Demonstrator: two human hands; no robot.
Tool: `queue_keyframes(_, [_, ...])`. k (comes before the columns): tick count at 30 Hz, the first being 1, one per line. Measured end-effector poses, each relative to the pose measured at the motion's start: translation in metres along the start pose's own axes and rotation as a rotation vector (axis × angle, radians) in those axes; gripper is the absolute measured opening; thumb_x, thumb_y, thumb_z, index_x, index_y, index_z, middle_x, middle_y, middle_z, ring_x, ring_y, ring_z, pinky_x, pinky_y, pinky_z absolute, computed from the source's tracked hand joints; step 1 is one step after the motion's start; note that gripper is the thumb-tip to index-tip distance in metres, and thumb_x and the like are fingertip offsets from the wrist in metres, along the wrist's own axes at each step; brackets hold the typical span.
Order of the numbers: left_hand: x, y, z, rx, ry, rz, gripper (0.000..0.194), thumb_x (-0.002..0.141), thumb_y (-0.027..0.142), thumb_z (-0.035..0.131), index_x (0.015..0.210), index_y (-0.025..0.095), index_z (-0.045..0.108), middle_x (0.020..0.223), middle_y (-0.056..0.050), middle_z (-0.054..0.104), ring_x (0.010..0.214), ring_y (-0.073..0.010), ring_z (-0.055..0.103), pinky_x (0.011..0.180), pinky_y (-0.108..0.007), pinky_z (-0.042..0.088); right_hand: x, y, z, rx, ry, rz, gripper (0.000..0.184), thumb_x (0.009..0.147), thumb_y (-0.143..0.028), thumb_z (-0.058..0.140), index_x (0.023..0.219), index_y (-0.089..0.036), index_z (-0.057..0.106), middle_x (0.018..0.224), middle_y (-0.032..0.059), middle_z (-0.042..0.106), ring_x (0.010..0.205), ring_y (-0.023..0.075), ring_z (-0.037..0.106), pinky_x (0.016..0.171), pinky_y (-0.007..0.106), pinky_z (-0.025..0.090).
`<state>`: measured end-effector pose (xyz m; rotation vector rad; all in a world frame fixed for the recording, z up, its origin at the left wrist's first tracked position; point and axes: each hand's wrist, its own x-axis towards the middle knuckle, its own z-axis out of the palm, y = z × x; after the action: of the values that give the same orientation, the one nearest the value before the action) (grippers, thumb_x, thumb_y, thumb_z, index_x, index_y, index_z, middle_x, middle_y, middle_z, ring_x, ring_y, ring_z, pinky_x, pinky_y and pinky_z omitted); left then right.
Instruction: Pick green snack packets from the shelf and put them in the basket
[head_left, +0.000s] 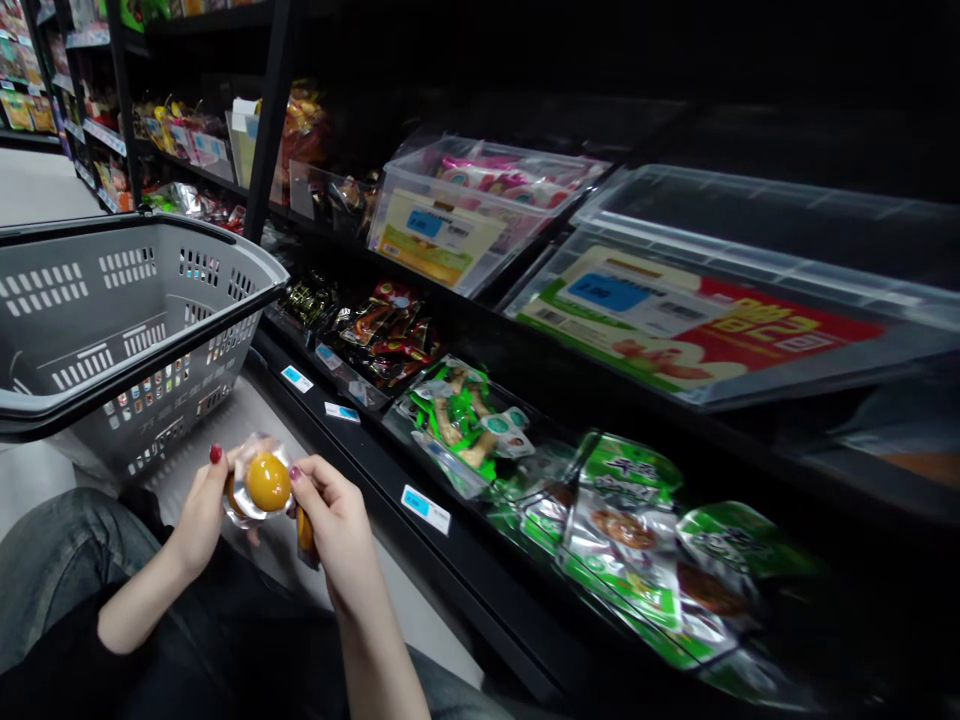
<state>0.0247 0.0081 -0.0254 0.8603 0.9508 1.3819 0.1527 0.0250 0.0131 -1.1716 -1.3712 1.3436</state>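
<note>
My left hand [201, 515] is closed on the edge of a clear-wrapped, shiny yellow-brown egg [268, 482], seemingly a packaged marinated egg. Another brown piece shows behind it on the left. My right hand [334, 515] pinches near the wrapper's right side. Below its fingers hangs a second brown packet [305, 532], partly hidden by the palm, so its kind is unclear. Both hands are above my lap, just in front of the grey shopping basket [169, 270].
Along the right runs a black shelf [480, 560] with price tags. It carries green snack packets [626, 530], bone-shaped snacks in green packs [461, 420] and dark red packets [390, 330]. Clear plastic bins [465, 215] sit on the level above. Pale floor [431, 590] shows beside my legs.
</note>
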Motion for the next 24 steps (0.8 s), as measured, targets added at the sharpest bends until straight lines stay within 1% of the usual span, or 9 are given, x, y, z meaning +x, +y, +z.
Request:
queue_keyframes(3, [0.001,0.005,-0.005,-0.018,-0.135,-0.069,0.046,0.087,0.046,0.038,0.12,0.019,0.054,0.088,-0.007,0.064,0.054,-0.0137,0.054,0.041,-0.024,0.047,0.002,0.006,0.002,0.147,-0.024,0.08,0.024,0.075,-0.039,0.056,0.069,-0.016,0.057,0.056,-0.0026,0.048,0.052,0.0094,0.041,0.049,0.021,0.032])
queue_keyframes(6, [0.002,0.014,-0.008,0.104,-0.31,-0.1,0.049,0.085,0.05,0.039,0.125,0.025,0.051,0.11,-0.01,0.057,0.069,-0.0169,0.057,0.05,-0.026,0.051,0.005,0.01,0.003,0.176,-0.04,0.118,0.02,0.071,-0.035,0.061,0.067,-0.015,0.061,0.059,-0.0011,0.053,0.055,0.0102,0.046,0.053,0.021,0.036])
queue_keyframes(9, [0.004,0.017,-0.009,0.253,-0.394,0.017,0.055,0.079,0.06,0.039,0.114,0.024,0.06,0.112,-0.01,0.053,0.091,-0.0232,0.054,0.07,-0.03,0.051,0.006,0.012,0.004,0.192,-0.12,0.165,0.017,0.068,-0.032,0.063,0.067,-0.015,0.065,0.063,0.0015,0.058,0.059,0.0131,0.052,0.054,0.023,0.041])
queue_keyframes(12, [0.005,0.012,-0.008,0.311,-0.36,0.129,0.051,0.074,0.061,0.047,0.099,0.021,0.064,0.107,-0.009,0.052,0.099,-0.0255,0.05,0.081,-0.032,0.046,0.008,0.013,0.002,0.248,-0.175,0.212,0.015,0.066,-0.031,0.064,0.068,-0.016,0.067,0.067,0.0027,0.061,0.06,0.0136,0.053,0.049,0.021,0.041])
queue_keyframes(14, [0.004,0.008,-0.006,0.3,-0.313,0.137,0.044,0.074,0.058,0.05,0.095,0.02,0.061,0.105,-0.008,0.051,0.097,-0.0241,0.05,0.078,-0.03,0.047,0.008,0.013,0.0,0.273,-0.177,0.234,0.013,0.063,-0.029,0.066,0.064,-0.016,0.067,0.065,0.0016,0.061,0.057,0.012,0.052,0.045,0.02,0.04])
queue_keyframes(16, [0.002,0.005,-0.004,0.27,-0.294,0.102,0.04,0.075,0.054,0.052,0.097,0.021,0.055,0.106,-0.007,0.048,0.091,-0.0217,0.05,0.065,-0.026,0.049,0.009,0.012,-0.003,0.306,-0.238,0.29,0.013,0.06,-0.028,0.069,0.063,-0.016,0.066,0.058,-0.0004,0.059,0.049,0.01,0.05,0.043,0.019,0.039])
queue_keyframes(18, [0.0,0.004,-0.003,0.251,-0.312,0.049,0.037,0.077,0.05,0.053,0.101,0.023,0.051,0.109,-0.007,0.043,0.083,-0.0191,0.05,0.051,-0.022,0.048,0.009,0.009,-0.005,0.356,-0.324,0.358,0.015,0.056,-0.028,0.072,0.062,-0.015,0.066,0.05,-0.0025,0.057,0.041,0.0078,0.046,0.042,0.02,0.039])
queue_keyframes(20, [-0.001,0.006,-0.002,0.279,-0.349,0.003,0.033,0.079,0.045,0.052,0.104,0.023,0.05,0.108,-0.007,0.039,0.079,-0.0178,0.049,0.044,-0.02,0.047,0.009,0.008,-0.007,0.404,-0.381,0.402,0.018,0.053,-0.028,0.074,0.06,-0.014,0.066,0.046,-0.0038,0.055,0.037,0.0058,0.042,0.041,0.019,0.039])
queue_keyframes(24, [-0.002,0.014,-0.002,0.408,-0.361,-0.004,0.024,0.082,0.034,0.051,0.102,0.023,0.054,0.108,-0.007,0.038,0.08,-0.018,0.05,0.04,-0.017,0.047,0.011,0.014,-0.011,0.422,-0.356,0.441,0.019,0.052,-0.027,0.075,0.059,-0.012,0.066,0.043,-0.0037,0.054,0.035,0.0044,0.042,0.037,0.016,0.033])
